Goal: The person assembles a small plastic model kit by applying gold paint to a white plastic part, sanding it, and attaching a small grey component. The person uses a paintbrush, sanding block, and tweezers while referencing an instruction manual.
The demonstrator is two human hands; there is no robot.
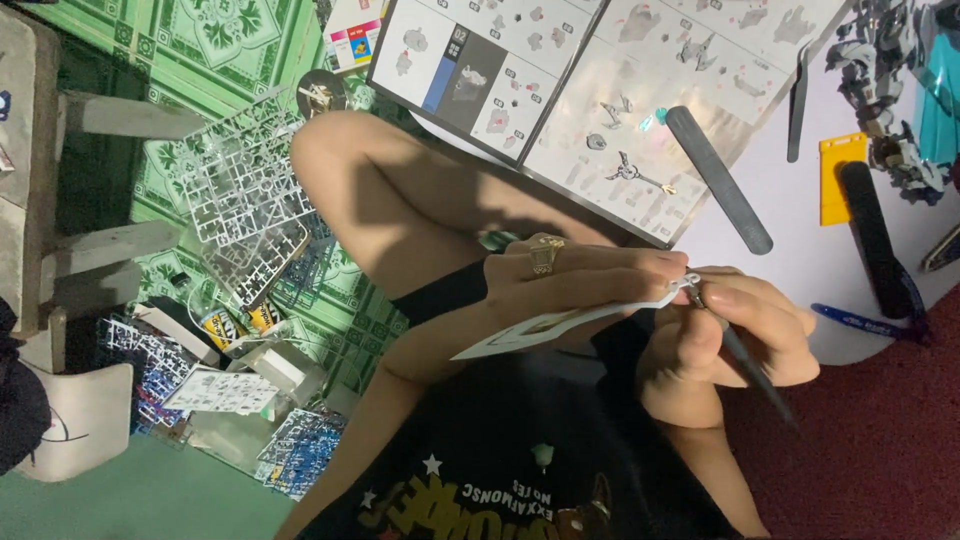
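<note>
Fingers of the left hand (pixel 590 275) pinch a white sheet (pixel 560 325); right hand (pixel 730 330) grips a dark tool (pixel 745 365).

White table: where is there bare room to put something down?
The white table is bare between the grey file and the blue pen. It is crowded at the right edge, by the yellow tool and the model robot.

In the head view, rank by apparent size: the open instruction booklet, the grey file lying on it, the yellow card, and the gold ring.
1. Instruction booklet
2. Grey file
3. Yellow card
4. Gold ring, smallest though nearer the camera
</note>
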